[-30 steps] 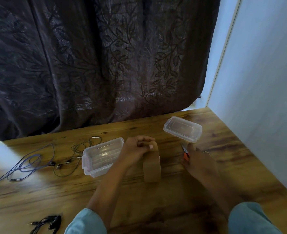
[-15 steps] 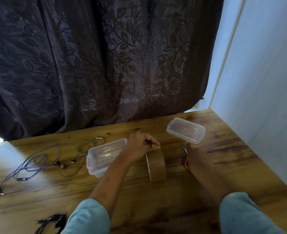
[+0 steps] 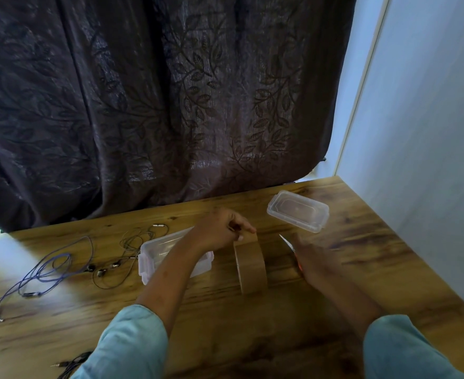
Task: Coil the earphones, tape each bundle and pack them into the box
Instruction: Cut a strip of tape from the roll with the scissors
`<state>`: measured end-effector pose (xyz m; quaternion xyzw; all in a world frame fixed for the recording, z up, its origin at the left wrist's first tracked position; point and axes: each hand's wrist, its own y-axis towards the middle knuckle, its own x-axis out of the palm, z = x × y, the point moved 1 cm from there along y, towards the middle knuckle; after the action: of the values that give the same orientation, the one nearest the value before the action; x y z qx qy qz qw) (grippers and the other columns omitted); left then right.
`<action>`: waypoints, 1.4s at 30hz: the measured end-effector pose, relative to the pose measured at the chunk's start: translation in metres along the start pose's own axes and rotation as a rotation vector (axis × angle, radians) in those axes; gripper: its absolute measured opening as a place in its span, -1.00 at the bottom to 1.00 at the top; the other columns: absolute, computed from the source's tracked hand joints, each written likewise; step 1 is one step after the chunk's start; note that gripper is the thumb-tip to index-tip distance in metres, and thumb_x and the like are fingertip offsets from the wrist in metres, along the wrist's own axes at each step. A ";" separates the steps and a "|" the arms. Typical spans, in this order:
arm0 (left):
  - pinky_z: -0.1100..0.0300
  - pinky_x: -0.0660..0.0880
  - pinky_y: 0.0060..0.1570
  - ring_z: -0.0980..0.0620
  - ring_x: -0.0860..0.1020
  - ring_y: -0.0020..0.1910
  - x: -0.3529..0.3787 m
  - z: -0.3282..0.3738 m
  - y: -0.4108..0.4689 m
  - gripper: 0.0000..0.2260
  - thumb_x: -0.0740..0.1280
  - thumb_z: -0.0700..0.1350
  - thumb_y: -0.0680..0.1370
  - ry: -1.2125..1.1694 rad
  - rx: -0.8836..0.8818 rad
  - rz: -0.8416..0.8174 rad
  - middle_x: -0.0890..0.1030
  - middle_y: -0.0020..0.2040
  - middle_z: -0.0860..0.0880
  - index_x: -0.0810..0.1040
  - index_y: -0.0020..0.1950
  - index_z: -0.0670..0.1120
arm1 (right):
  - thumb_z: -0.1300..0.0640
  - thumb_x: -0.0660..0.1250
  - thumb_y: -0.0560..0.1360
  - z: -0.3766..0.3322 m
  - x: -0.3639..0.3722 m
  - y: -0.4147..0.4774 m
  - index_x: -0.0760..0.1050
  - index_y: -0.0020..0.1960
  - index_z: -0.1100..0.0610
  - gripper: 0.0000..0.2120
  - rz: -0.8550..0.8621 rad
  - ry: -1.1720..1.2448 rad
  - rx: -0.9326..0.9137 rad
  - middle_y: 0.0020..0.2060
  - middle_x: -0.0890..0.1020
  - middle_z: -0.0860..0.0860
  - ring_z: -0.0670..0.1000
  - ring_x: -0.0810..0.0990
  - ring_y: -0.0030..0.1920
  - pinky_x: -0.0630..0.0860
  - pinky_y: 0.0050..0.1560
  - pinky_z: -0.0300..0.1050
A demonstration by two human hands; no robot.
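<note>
— Where do your earphones stand?
— None of the three is coiled. The purple earphones [image 3: 43, 272] and the dark thin earphones [image 3: 114, 266] lie loose on the table [image 3: 252, 337], left of the box [image 3: 157, 250]. The black earphones [image 3: 75, 363] are at the near edge. The box is open, with nothing in it that I can see, and its lid [image 3: 297, 210] sits well apart to the right.
— So what has changed in the last second?
— Your hands, not the cords. Your left hand [image 3: 220, 231] was curled on top of the upright tape roll [image 3: 251, 265]. Now its thumb and fingers pinch the free end at the roll's top, with the forefinger stretched out. Your right hand [image 3: 315, 261] grips the scissors [image 3: 285, 240], and the blade points at the roll from nearer than before.
— Meaning?
— You seem to be readying a strip first. With nothing coiled, I judge the task barely begun, and a cut strip will need somewhere to wait
</note>
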<state>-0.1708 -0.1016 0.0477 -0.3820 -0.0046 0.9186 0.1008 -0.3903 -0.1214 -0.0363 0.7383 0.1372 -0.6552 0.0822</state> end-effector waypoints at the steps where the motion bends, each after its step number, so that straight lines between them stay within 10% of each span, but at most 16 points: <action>1: 0.12 0.52 0.14 0.17 0.56 0.06 -0.001 0.000 0.001 -0.68 0.41 -0.35 0.41 0.000 -0.002 -0.004 0.60 -0.03 0.17 0.67 -0.03 0.05 | 0.16 0.17 0.57 0.002 0.000 0.000 0.21 0.31 0.07 -0.66 0.017 0.012 -0.015 -0.03 0.61 0.09 0.11 0.62 -0.03 0.52 -0.08 -0.03; 4: 0.07 0.53 0.14 0.16 0.56 0.07 -0.001 -0.002 0.003 -0.67 0.42 -0.35 0.40 -0.006 0.002 -0.006 0.61 -0.02 0.18 0.67 -0.04 0.07 | 0.22 0.20 0.54 0.009 0.006 0.000 0.21 0.26 0.06 -0.67 -0.023 0.108 -0.032 -0.07 0.61 0.09 0.10 0.65 -0.11 0.46 -0.24 -0.09; 11: 0.10 0.54 0.13 0.18 0.56 0.08 -0.001 -0.007 0.006 -0.64 0.43 -0.35 0.39 -0.020 0.029 0.009 0.62 -0.02 0.17 0.67 -0.09 0.13 | 0.39 0.27 0.50 0.010 0.004 -0.006 0.15 0.11 0.03 -0.60 -0.165 1.161 0.050 -0.09 0.61 0.23 -0.06 0.53 -0.47 0.44 -0.48 -0.22; 24: 0.21 0.52 0.14 0.17 0.55 0.13 -0.002 -0.007 0.007 -0.63 0.43 -0.37 0.38 -0.032 0.084 -0.049 0.59 0.01 0.21 0.67 -0.01 0.08 | 0.17 0.56 0.25 0.013 -0.061 0.018 0.20 -0.02 -0.15 -0.41 -0.311 0.748 -0.254 -0.10 0.41 0.11 0.14 0.60 -0.03 0.65 -0.10 0.13; 34: 0.09 0.55 0.09 0.14 0.57 0.11 -0.001 -0.006 0.006 -0.66 0.44 -0.33 0.37 0.050 0.146 -0.086 0.64 0.10 0.12 0.68 0.04 0.04 | 0.09 0.62 0.22 -0.017 -0.074 0.028 0.17 0.13 0.03 -0.27 -0.282 0.480 -0.318 -0.21 0.44 0.01 -0.10 0.45 -0.22 0.45 -0.28 -0.26; 42: 0.04 0.54 0.09 0.14 0.59 0.08 -0.003 -0.007 0.005 -0.68 0.43 -0.31 0.40 0.046 0.155 -0.074 0.65 0.08 0.13 0.67 0.04 0.04 | 0.14 0.57 0.29 -0.019 -0.079 0.031 0.18 0.12 0.06 -0.36 -0.275 0.375 -0.324 -0.33 0.51 -0.02 -0.08 0.53 -0.31 0.53 -0.25 -0.14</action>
<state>-0.1648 -0.1073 0.0438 -0.3939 0.0547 0.9028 0.1639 -0.3711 -0.1527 0.0428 0.7985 0.3517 -0.4815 0.0828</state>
